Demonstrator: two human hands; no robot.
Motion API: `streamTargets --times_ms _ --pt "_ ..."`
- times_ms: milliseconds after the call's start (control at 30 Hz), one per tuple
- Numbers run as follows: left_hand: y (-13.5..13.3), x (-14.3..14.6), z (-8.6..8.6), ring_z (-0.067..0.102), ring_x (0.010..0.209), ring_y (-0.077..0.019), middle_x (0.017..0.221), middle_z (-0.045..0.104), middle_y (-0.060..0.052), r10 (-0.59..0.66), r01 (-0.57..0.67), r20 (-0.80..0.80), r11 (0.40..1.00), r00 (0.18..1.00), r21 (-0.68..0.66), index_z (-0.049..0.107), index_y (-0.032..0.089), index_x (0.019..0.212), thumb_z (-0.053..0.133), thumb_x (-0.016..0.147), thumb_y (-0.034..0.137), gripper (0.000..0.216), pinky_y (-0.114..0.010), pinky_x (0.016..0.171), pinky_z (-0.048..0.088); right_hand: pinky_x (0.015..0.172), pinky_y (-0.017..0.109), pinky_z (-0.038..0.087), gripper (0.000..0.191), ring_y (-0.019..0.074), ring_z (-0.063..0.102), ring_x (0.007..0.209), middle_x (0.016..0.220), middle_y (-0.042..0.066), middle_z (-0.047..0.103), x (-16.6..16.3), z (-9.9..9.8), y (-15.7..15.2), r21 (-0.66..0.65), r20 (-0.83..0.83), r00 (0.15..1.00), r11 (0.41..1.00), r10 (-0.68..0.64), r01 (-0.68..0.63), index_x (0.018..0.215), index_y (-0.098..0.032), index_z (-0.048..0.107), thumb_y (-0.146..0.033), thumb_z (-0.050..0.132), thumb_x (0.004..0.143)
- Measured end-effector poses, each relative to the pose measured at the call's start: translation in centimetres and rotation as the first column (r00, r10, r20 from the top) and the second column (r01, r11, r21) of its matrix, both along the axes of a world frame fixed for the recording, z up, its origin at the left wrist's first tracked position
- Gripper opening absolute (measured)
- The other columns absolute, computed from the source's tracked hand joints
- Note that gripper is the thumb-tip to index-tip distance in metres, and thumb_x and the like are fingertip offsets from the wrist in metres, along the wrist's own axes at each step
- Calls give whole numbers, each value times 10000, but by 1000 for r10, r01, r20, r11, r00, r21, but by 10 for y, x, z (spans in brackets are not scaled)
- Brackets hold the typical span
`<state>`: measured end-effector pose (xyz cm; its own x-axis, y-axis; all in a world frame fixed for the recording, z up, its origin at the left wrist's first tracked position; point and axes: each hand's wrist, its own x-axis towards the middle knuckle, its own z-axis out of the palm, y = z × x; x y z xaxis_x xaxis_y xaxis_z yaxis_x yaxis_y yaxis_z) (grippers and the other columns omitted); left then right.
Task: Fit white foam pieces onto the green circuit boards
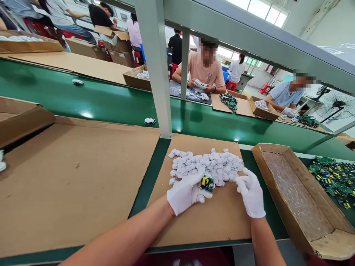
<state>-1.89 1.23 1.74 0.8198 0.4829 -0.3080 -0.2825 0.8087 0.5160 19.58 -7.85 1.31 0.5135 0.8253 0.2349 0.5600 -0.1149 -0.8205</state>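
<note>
My left hand point(184, 194), in a white glove, is closed on a small green circuit board point(207, 183) with a yellow component and dark parts on it. The board is held just over the near edge of a pile of small white pieces point(205, 162), which lie on a cardboard sheet point(205, 225). At the pile's right edge is my right hand point(252, 194), also gloved in white. Its thumb and fingers are pinched together, and whatever may be between the tips cannot be made out.
Right of the sheet stands an open cardboard tray point(299, 195) with clear plastic lining; beyond it lie heaped circuit boards point(334, 177). A grey upright post point(158, 74) rises behind the sheet. A green conveyor belt point(111, 99) carries small white-topped items. Co-workers sit across it.
</note>
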Motion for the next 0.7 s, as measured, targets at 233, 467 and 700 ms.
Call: streamTargets --times_ms 233,467,700 --pt "-4 3 -5 648 644 -185 793 632 -96 -82 82 -4 987 997 141 634 91 905 668 727 453 404 -209 464 482 706 310 418 451 217 589 822 916 26 671 -10 28 38 -287 312 943 958 115 -22 1164 -283 615 -377 627 723" --pt "-5 3 -5 657 642 -191 795 646 -102 -134 136 -26 979 991 151 635 109 936 680 711 466 425 -202 464 464 613 270 414 247 157 536 646 698 -11 588 3 12 34 -140 -54 995 986 80 -87 776 -211 582 -424 666 683" --pt "-10 5 -3 658 624 -177 776 654 -112 -215 237 -120 947 969 217 640 99 891 658 719 493 430 -182 444 448 372 201 223 363 85 310 392 507 -74 378 20 20 1 -129 -260 962 985 81 -117 833 -199 567 -536 435 866"
